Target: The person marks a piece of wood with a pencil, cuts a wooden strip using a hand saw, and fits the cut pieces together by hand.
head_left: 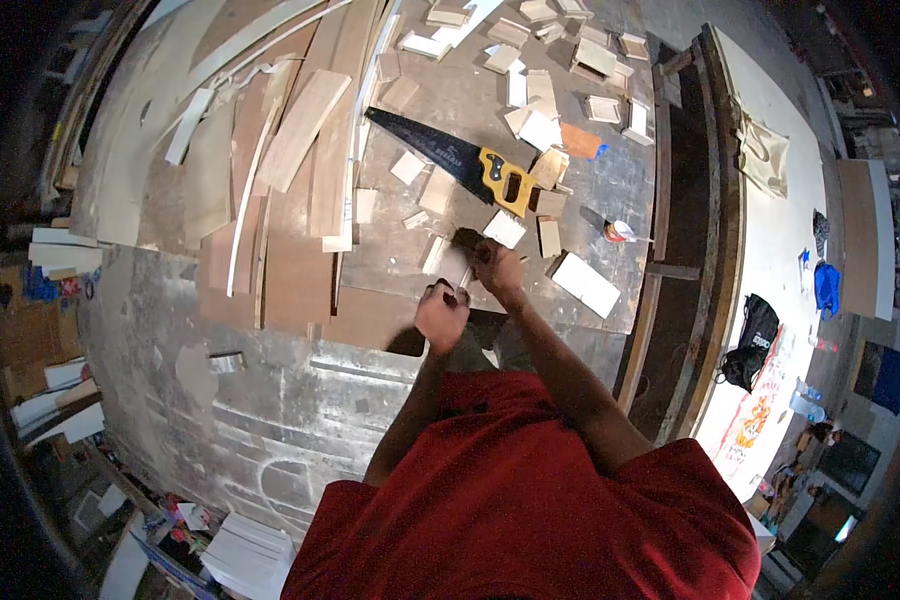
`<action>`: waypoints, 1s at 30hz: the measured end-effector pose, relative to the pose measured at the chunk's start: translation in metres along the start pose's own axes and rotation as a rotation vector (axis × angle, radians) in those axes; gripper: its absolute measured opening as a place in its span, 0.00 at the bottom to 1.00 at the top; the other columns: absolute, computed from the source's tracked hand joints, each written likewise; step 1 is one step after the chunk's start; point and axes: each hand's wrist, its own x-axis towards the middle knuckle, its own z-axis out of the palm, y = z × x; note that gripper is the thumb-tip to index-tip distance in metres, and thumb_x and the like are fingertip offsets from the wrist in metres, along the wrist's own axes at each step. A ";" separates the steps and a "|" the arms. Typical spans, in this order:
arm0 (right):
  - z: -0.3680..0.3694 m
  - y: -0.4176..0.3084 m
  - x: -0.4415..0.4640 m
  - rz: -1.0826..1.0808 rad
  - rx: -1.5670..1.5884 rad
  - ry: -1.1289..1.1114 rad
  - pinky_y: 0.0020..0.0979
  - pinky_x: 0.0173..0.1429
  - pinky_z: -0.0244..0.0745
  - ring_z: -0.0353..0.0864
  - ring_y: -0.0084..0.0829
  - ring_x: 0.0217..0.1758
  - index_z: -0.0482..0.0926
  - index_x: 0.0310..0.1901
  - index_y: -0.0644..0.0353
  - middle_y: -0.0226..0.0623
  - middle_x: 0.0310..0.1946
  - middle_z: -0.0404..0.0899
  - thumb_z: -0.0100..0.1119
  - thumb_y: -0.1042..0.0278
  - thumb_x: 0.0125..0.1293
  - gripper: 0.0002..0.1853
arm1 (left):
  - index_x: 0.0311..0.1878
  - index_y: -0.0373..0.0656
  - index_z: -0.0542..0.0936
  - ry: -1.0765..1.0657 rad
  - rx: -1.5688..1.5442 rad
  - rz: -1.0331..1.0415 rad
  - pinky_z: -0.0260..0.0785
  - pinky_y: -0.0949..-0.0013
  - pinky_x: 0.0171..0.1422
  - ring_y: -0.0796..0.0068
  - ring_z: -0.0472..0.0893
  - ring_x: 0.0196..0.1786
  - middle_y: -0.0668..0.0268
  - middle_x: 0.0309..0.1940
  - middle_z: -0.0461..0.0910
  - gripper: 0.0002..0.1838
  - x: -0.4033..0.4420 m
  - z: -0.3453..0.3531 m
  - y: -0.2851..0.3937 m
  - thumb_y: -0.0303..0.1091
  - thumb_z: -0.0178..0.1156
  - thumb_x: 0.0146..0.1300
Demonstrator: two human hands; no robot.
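My left hand (442, 315) is closed at the near edge of the work table, its fingers pinched at a small pale wood piece (455, 268). Just above and to the right, my right hand (499, 272) is curled around a dark object (465, 239) whose kind I cannot make out. Both hands are close together, and the fingers partly hide what lies between them. Beyond them rests a handsaw (450, 160) with a black blade and yellow handle. A white block (504, 229) and a small wood block (549, 238) lie near my right hand.
Long boards (305, 130) are stacked at the left. Several small wooden boxes and offcuts (595, 58) are scattered at the far side. A small glue pot (618, 231) stands at the right, near a white board (585, 284). A tape roll (227, 362) lies on the left surface.
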 end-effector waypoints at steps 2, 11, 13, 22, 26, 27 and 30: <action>0.002 -0.002 0.001 0.002 -0.020 0.028 0.43 0.44 0.84 0.91 0.46 0.39 0.86 0.45 0.58 0.44 0.36 0.89 0.75 0.61 0.59 0.15 | 0.33 0.49 0.83 0.120 0.043 -0.015 0.75 0.48 0.39 0.47 0.85 0.36 0.59 0.31 0.84 0.11 -0.006 0.004 0.003 0.44 0.73 0.58; 0.006 0.004 0.003 0.095 -0.007 0.054 0.41 0.40 0.85 0.91 0.40 0.33 0.85 0.42 0.62 0.45 0.32 0.89 0.75 0.61 0.59 0.15 | 0.35 0.48 0.86 -0.005 0.021 -0.144 0.77 0.48 0.46 0.45 0.86 0.42 0.55 0.37 0.86 0.09 -0.001 0.001 0.009 0.42 0.71 0.58; 0.009 0.010 0.007 0.107 0.022 0.036 0.40 0.37 0.86 0.90 0.37 0.30 0.85 0.41 0.64 0.45 0.31 0.88 0.75 0.61 0.59 0.15 | 0.34 0.47 0.84 0.029 0.022 -0.110 0.77 0.48 0.45 0.46 0.85 0.41 0.56 0.36 0.85 0.09 -0.001 0.009 0.002 0.41 0.71 0.58; -0.021 -0.014 -0.005 0.424 0.425 -0.136 0.35 0.27 0.88 0.90 0.32 0.29 0.79 0.45 0.66 0.43 0.30 0.88 0.71 0.67 0.67 0.14 | 0.36 0.43 0.83 -0.013 -0.081 0.020 0.77 0.52 0.46 0.50 0.85 0.39 0.56 0.35 0.84 0.09 -0.005 0.001 -0.007 0.37 0.71 0.59; -0.052 -0.024 -0.024 0.387 0.591 -0.246 0.38 0.31 0.90 0.92 0.37 0.35 0.76 0.46 0.69 0.50 0.36 0.88 0.71 0.71 0.69 0.14 | 0.36 0.39 0.81 -0.171 -0.461 -0.049 0.76 0.63 0.47 0.65 0.84 0.37 0.59 0.33 0.84 0.09 -0.013 -0.002 -0.013 0.32 0.71 0.63; -0.059 -0.027 -0.031 0.355 0.617 -0.235 0.38 0.32 0.90 0.92 0.38 0.36 0.76 0.47 0.69 0.49 0.37 0.88 0.70 0.71 0.69 0.13 | 0.38 0.37 0.81 -0.204 -0.581 -0.063 0.75 0.68 0.47 0.75 0.82 0.36 0.62 0.31 0.83 0.08 -0.016 -0.006 -0.009 0.29 0.70 0.66; -0.069 -0.018 -0.047 0.285 0.700 -0.222 0.39 0.34 0.90 0.92 0.38 0.40 0.75 0.48 0.66 0.47 0.39 0.87 0.68 0.73 0.71 0.12 | 0.39 0.36 0.82 -0.340 -0.652 -0.022 0.74 0.69 0.44 0.79 0.80 0.35 0.64 0.27 0.82 0.06 -0.016 -0.029 0.010 0.28 0.69 0.68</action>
